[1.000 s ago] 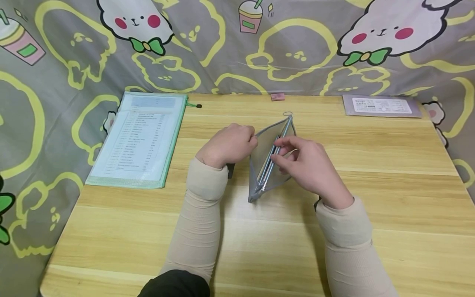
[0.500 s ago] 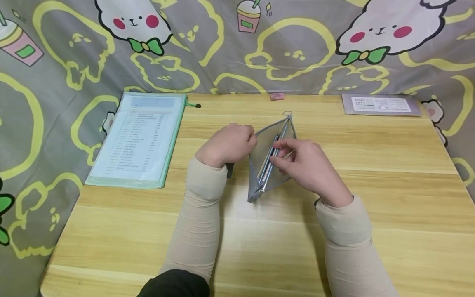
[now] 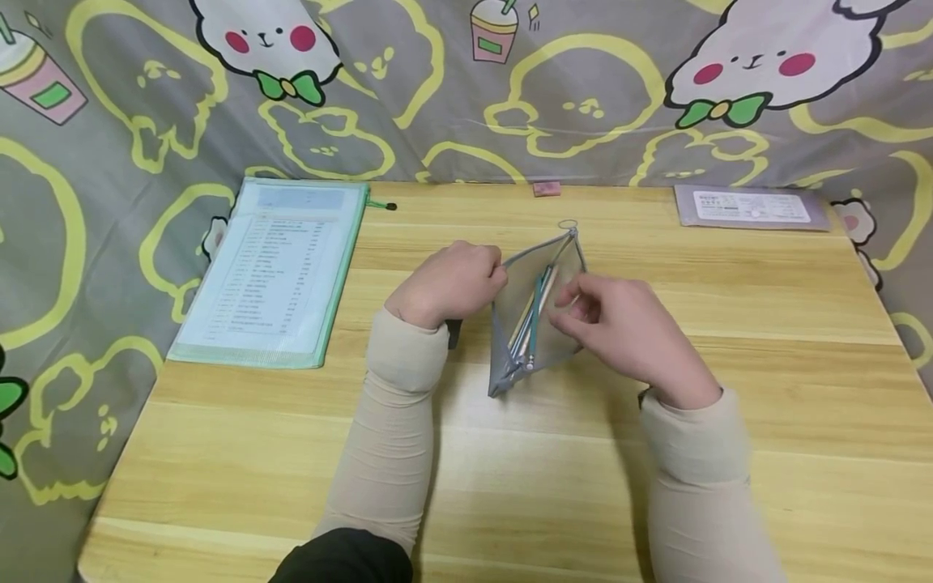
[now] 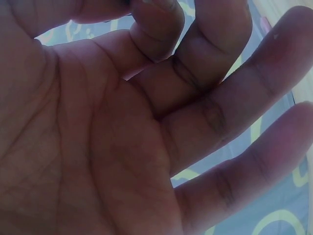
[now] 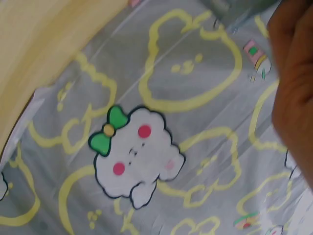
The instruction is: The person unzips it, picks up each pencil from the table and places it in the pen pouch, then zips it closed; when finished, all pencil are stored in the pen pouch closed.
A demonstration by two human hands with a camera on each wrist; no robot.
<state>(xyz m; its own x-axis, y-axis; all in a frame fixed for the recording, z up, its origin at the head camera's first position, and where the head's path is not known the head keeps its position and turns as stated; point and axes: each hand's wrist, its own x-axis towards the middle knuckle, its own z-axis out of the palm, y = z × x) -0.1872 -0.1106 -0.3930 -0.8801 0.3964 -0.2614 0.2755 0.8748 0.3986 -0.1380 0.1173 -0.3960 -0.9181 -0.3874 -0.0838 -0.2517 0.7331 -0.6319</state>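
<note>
A grey pencil pouch stands with its mouth spread in the middle of the table, a ring at its far corner. Inside it several pens and pencils lean lengthwise, among them a teal pencil. My left hand pinches the pouch's left edge between thumb and index finger; in the left wrist view its other fingers are spread and the pinch is mostly out of sight. My right hand hovers at the pouch's right side, fingers loosely bent and holding nothing, fingertips right by the pencils.
A clear zip folder with a green border and a printed sheet lies at the left. A small pink eraser-like block sits by the back edge. Back right is a flat mauve packet with a white label. A patterned curtain surrounds the table.
My right hand has let go of the bundle of pens and pencils and drawn slightly right. They now lie looser in the pouch, with the teal pencil showing. The left hand stays put.
</note>
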